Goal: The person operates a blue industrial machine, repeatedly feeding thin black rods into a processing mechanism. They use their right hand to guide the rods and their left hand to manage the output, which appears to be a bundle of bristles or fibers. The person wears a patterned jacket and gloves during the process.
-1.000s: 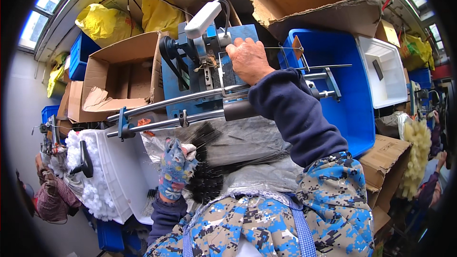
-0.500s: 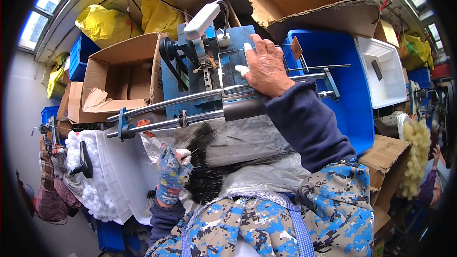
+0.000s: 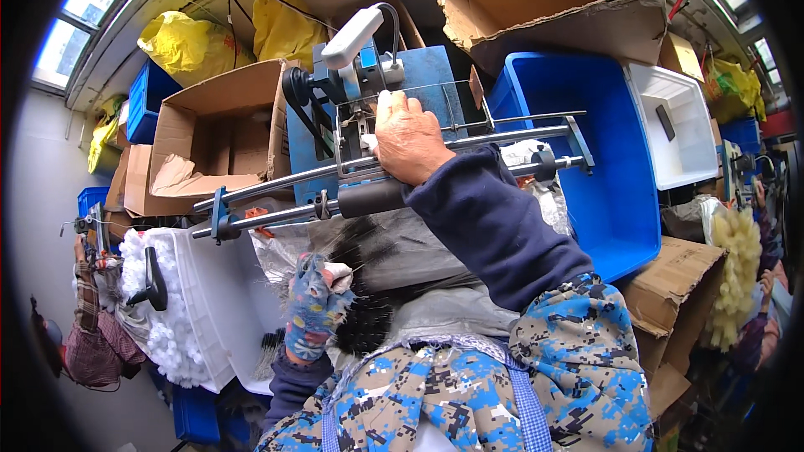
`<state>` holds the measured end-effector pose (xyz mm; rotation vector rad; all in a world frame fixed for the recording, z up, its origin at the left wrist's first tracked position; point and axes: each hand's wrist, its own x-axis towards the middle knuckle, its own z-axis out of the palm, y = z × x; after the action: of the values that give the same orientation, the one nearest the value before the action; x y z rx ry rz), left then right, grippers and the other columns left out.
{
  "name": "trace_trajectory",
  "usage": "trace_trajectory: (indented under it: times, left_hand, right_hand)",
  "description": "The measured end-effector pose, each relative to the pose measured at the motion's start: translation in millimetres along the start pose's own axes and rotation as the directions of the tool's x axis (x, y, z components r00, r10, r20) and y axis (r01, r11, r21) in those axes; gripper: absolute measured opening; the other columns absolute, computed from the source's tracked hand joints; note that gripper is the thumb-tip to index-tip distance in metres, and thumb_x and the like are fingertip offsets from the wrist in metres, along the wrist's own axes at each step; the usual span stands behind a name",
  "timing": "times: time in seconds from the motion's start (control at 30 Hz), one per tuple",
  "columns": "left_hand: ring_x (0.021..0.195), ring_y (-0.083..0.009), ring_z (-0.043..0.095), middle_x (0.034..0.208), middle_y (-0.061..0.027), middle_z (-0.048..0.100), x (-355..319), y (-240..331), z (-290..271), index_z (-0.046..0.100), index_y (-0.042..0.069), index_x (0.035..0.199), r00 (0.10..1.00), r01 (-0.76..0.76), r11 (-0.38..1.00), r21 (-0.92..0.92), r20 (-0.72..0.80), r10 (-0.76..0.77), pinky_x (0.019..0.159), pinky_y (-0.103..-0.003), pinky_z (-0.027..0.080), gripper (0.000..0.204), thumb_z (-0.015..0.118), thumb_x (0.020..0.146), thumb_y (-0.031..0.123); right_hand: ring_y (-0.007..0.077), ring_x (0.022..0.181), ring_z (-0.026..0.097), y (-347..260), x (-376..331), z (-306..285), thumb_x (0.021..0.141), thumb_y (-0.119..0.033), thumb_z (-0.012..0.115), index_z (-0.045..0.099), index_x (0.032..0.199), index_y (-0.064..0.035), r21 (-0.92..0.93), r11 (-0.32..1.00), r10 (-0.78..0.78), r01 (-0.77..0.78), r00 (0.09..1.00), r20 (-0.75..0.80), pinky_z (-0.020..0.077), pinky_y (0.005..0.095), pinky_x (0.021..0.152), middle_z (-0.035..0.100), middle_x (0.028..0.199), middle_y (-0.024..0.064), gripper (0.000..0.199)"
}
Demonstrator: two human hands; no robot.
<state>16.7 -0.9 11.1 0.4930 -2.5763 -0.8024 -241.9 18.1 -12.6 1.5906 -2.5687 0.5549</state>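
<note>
My right hand (image 3: 410, 141), bare with white wrapping on fingertips, bends over the wire frame (image 3: 448, 82) of a sliding carriage and grips it, fingers close together. Beneath that wrist is the carriage's black sleeve (image 3: 373, 198), around the front steel rail. Just beyond the fingertips stands the small blue bench machine (image 3: 431, 71), with a white arm-shaped part (image 3: 353, 38) above it. My left hand (image 3: 316, 303), in a worn patterned glove, is closed low at the left. Dark bristles (image 3: 364, 318) lie right against it; what is inside its fingers is hidden.
A blue bin (image 3: 615, 238) stands right of the machine, a cardboard box (image 3: 276, 121) left. White tufts (image 3: 163, 335) lie beside a white tub (image 3: 199, 310). Grey sheeting (image 3: 435, 251) covers the area before me. People work at both far edges.
My right hand has slid left along the rails, taking the wire frame and black sleeve with it. My left hand has shifted slightly right and stays closed.
</note>
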Motion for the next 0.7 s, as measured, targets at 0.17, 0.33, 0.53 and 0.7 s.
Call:
trace_trajectory:
  times: [0.17, 0.33, 0.53, 0.7]
  left_hand:
    - [0.068, -0.026, 0.057, 0.074, -0.0085, 0.058, 15.3, 13.8, -2.3, 0.061, 0.008, 0.086, 0.999, -0.025, 0.999, -0.035, 0.027, 0.026, 0.063, -0.034, 0.046, 0.024, 0.064, 0.066, -0.005]
    - [0.071, -0.024, 0.061, 0.079, -0.0092, 0.062, -5.3, -10.7, -0.2, 0.062, 0.008, 0.086, 0.999, 0.049, 0.999, 0.002, 0.013, -0.049, 0.064, -0.032, 0.047, 0.018, 0.067, 0.072, -0.001]
    - [0.066, -0.0209, 0.06, 0.075, -0.0072, 0.063, 0.3, -2.5, -1.2, 0.062, 0.008, 0.085, 0.993, 0.105, 0.991, -0.079, -0.049, -0.11, 0.06, -0.03, 0.046, 0.017, 0.068, 0.072, 0.0]
    - [0.066, -0.0161, 0.059, 0.076, -0.0051, 0.063, 8.4, 6.8, 0.4, 0.061, 0.007, 0.085, 0.99, 0.124, 0.988, -0.09, -0.063, -0.13, 0.06, -0.027, 0.046, 0.016, 0.065, 0.073, -0.003]
  right_hand:
    - [0.0309, 0.084, 0.057, -3.7, 6.1, 7.1, 0.079, -0.031, 0.063, 0.044, 0.115, 0.0112, 0.04, 0.999, -0.038, 0.034, 0.994, 0.104, 0.0495, 0.0371, 0.07, 0.051, 0.097, 0.0207, 0.059]
    - [0.0338, 0.09, 0.056, 43.5, -9.6, -26.0, 0.078, -0.029, 0.065, 0.044, 0.116, 0.0114, 0.009, 1.0, -0.031, 0.029, 0.973, 0.23, 0.0485, 0.0383, 0.076, 0.047, 0.104, 0.0217, 0.059]
    - [0.0307, 0.098, 0.05, 72.3, -9.2, -55.3, 0.077, -0.026, 0.068, 0.058, 0.103, 0.003, -0.053, 0.998, -0.032, 0.037, 0.995, 0.093, 0.0435, 0.0417, 0.078, 0.051, 0.102, 0.0154, 0.041]
    - [0.0254, 0.092, 0.053, 90.1, 13.9, -47.9, 0.078, -0.014, 0.059, 0.062, 0.092, -0.0082, -0.366, 0.93, -0.023, 0.037, 0.999, 0.043, 0.0403, 0.0411, 0.077, 0.062, 0.095, 0.0082, 0.015]
